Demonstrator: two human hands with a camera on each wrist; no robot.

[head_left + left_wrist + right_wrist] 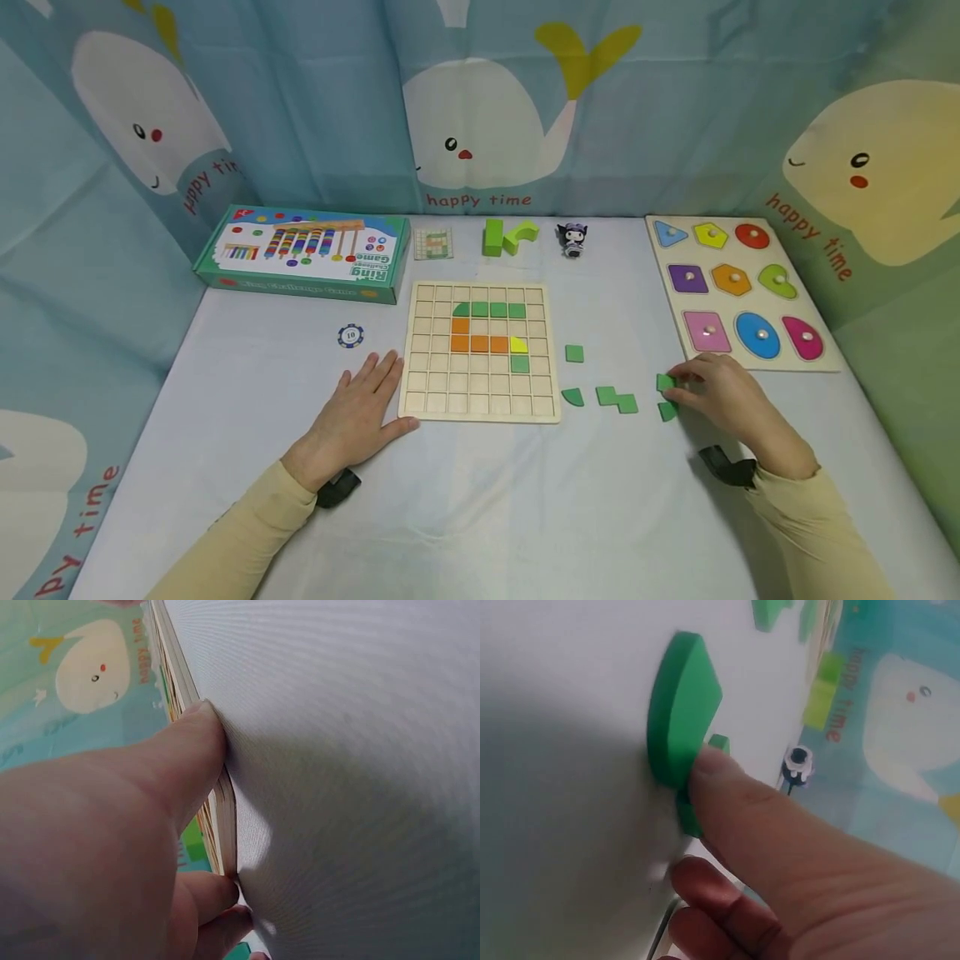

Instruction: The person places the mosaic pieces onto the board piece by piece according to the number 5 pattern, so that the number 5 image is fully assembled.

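Note:
A square wooden grid board [442, 396] bears a row of green tiles, several orange tiles, a yellow quarter-round tile [517, 345] and one green square below it. My left hand [351, 423] lies on the cloth with straight fingers, touching the board's left edge and near corner with fingertips and thumb [196, 735]. Over at the right, my right hand [722, 398] has thumb and index finger around a green square tile [663, 382]. A green quarter-round tile [676, 712] lies right by that thumb. The square is partly hidden by the thumb in the right wrist view.
Between board and right hand lie a green square [574, 353], a quarter-round [573, 397] and two touching squares [617, 400]. A shape puzzle [802, 358] stands at right, a game box [300, 254] at left. Behind are a pattern card [433, 244], green blocks [493, 238] and a figurine [573, 239].

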